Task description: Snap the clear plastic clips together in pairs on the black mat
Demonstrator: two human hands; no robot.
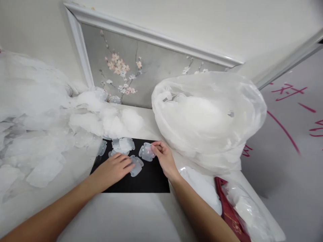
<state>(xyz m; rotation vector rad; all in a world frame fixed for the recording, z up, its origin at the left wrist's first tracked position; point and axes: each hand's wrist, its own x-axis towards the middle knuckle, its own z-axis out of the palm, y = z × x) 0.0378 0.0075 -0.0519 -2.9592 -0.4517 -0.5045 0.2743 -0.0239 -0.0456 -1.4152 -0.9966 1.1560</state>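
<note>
A black mat (pixel 151 179) lies on the white table with several translucent, scallop-edged pieces on it. My right hand (pixel 164 158) pinches one such piece (pixel 145 152) by its right edge, over the mat's upper right part. My left hand (pixel 114 169) rests palm down with its fingers spread, touching another translucent piece (pixel 137 167) near the mat's middle. Just above my left fingers lie overlapping pieces (pixel 126 144), and one more piece (pixel 102 148) sits at the mat's upper left corner.
Heaps of white translucent pieces (pixel 47 144) cover the table's left side. Behind my right hand stands a large open plastic bag (pixel 202 117) of pieces. A red item (pixel 230 211) and a clear bag (pixel 248 208) lie at the right. A framed flower picture (pixel 151 67) leans behind.
</note>
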